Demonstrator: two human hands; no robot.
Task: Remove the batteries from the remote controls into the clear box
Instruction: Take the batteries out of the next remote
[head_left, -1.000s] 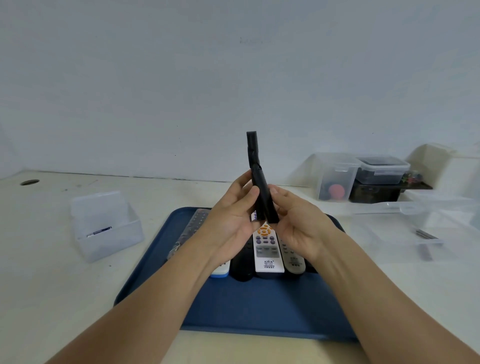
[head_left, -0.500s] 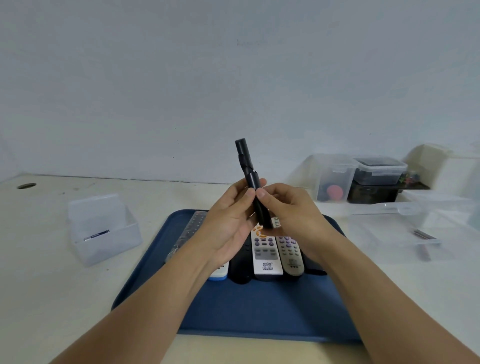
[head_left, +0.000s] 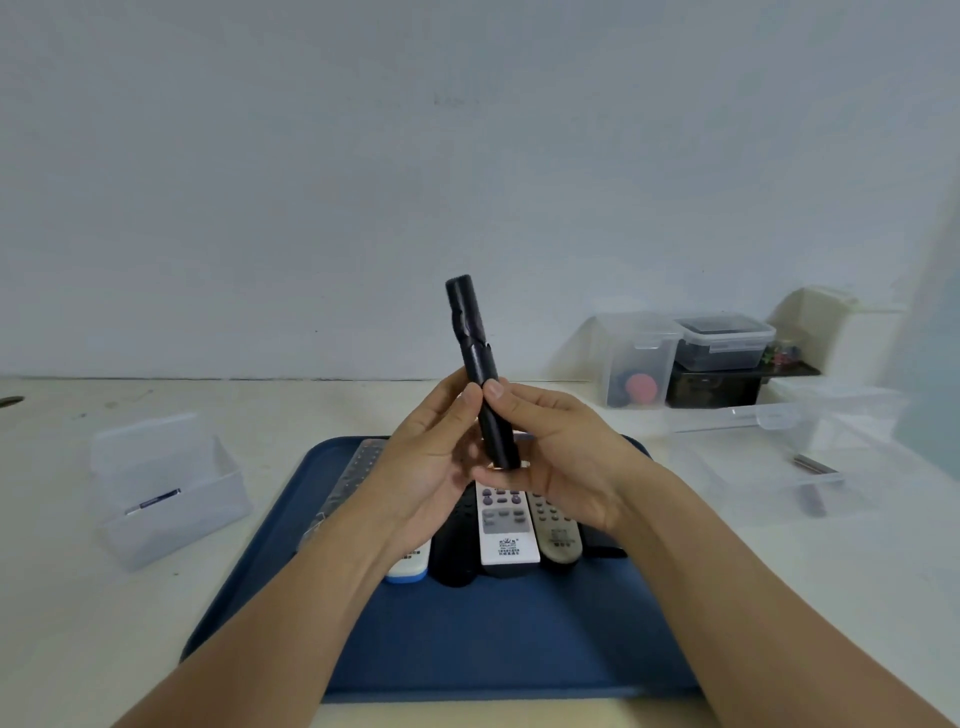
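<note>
Matt black plastic remote (head_left: 478, 364)

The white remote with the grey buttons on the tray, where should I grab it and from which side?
Grip the white remote by its near end, coming from above and pinching its long edges. It lies flat on the blue tray, wedged between a black remote and a beige one, its far end hidden under the hands.

Two hands, left (head_left: 431, 467) and right (head_left: 561, 457), share one black remote (head_left: 478, 364) above one blue tray (head_left: 467, 649), where at least five remotes (head_left: 506, 530) lie in a row. One clear box (head_left: 166, 493) sits left; several clear containers (head_left: 641, 358) sit right.
</note>
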